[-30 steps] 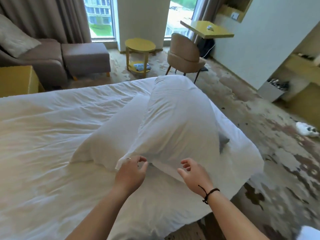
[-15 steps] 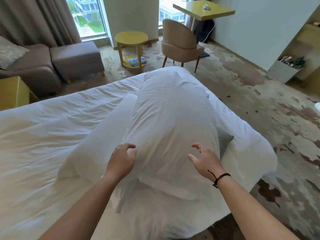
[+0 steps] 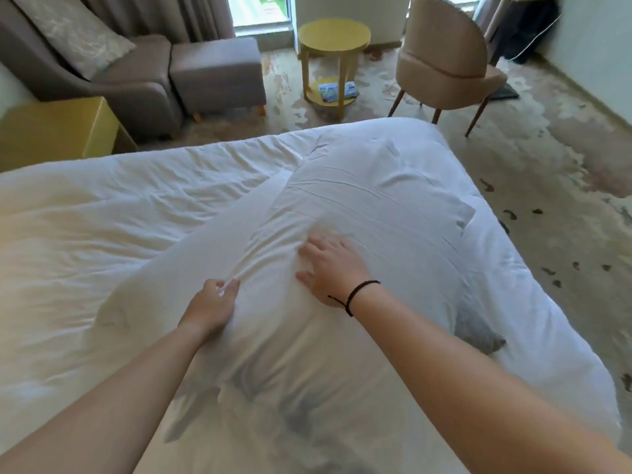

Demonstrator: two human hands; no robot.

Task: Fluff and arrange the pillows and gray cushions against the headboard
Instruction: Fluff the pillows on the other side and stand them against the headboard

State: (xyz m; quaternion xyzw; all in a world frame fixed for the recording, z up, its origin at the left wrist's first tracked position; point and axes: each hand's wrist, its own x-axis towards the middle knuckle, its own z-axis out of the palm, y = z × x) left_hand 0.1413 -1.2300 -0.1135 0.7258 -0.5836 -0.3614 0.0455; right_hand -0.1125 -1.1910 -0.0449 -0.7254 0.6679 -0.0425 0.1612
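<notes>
A large white pillow (image 3: 369,213) lies lengthwise on the white bed (image 3: 102,234), overlapping a second white pillow (image 3: 191,268) to its left. My right hand (image 3: 330,265), with a black cord on the wrist, presses flat on the top pillow with fingers spread. At that pillow's left edge my left hand (image 3: 212,304) pinches a fold of the case. A gray cushion (image 3: 475,331) pokes out from under the pillow on the right; only a corner shows. The headboard is out of view.
Beyond the bed stand a gray armchair with footstool (image 3: 212,73), a round yellow side table (image 3: 333,39) and a tan chair (image 3: 444,59). A yellow nightstand (image 3: 58,128) sits at the far left. Patterned carpet (image 3: 564,200) runs along the bed's right side.
Both hands have moved forward onto the top pillow: the right hand now lies flat on it, the left has pinched its edge. The view has tilted down and closer.
</notes>
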